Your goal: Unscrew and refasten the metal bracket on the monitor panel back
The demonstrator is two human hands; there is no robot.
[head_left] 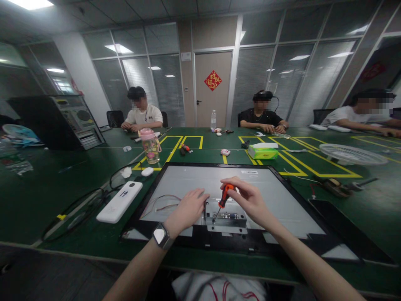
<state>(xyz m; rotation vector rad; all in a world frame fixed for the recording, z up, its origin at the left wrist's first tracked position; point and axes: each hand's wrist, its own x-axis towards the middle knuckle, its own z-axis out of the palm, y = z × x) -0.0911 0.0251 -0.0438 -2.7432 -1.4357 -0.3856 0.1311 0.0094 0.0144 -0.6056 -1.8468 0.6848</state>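
Note:
My right hand is closed round the orange and black handle of a screwdriver. The screwdriver's shaft slants down to the left, its tip at a metal bracket that has a small circuit board in it. My left hand, with a watch on the wrist, lies with fingers stretched out at the bracket's left edge. Under both hands is a large flat display panel, grey with a black frame, lying on the table. Thin wires run across the panel left of the bracket.
On the green table, a white power bank and black cables lie to the left. A pink-lidded bottle, a tissue pack and a dark slab surround the panel. Several people sit across the table.

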